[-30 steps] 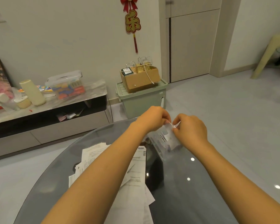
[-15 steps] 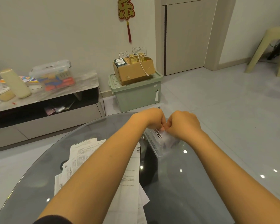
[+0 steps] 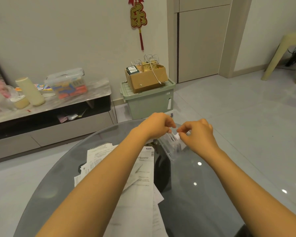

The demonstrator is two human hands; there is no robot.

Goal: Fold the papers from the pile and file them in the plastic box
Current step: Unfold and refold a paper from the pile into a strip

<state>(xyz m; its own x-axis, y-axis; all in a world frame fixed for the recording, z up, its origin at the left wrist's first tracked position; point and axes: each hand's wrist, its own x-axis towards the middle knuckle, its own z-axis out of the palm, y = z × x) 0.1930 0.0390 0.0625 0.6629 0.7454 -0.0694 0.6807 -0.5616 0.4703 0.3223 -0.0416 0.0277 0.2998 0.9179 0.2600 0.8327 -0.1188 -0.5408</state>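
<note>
Nearest you, the pile of papers (image 3: 140, 182) lies spread on the dark glass tabletop (image 3: 203, 194), partly under your left forearm, so plenty is left to fold.

Beyond it, the clear plastic box (image 3: 173, 147) stands on the tabletop near the far edge, with white folded paper (image 3: 177, 138) showing inside it.

Your left hand (image 3: 156, 124) hovers above the box's near-left corner with its fingers curled; whether they grip anything, you cannot tell from this view. Your right hand (image 3: 197, 132) is over the box's top, its fingers drawn into a pinch at the folded paper's upper edge.

Half a second ago your two hands were pressed together over the box; now they have parted and a gap shows between them. That suggests the folded slip is going in or is nearly seated, and the next sheet from the pile is probably due soon.

Farther off stand a green bin (image 3: 149, 100) with a cardboard box (image 3: 146, 79) on it.
</note>
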